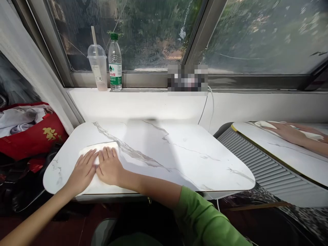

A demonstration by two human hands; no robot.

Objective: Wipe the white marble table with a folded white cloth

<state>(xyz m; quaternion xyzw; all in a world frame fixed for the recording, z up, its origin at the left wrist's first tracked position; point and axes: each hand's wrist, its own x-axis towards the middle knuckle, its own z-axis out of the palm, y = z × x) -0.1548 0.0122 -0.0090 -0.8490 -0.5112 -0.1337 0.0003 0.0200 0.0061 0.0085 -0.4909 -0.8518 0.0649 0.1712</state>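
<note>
My left hand (83, 171) lies flat on a folded white cloth (88, 147), which rests on the left part of a white, marble-patterned tabletop (194, 153). Right beside it, my right hand (109, 165) also presses flat on the cloth, its fingers stretched out and pointing away from me. The two hands touch at the fingertips and thumbs. Part of the cloth is hidden beneath them, and its lower end reaches toward the table's front edge.
A plastic cup with a straw (97, 68) and a water bottle (115, 63) stand on the windowsill. At the left is a red bag (48, 131) holding clothes. On the right, hands (289, 132) lie on white cloth over another marble-patterned surface (276, 145).
</note>
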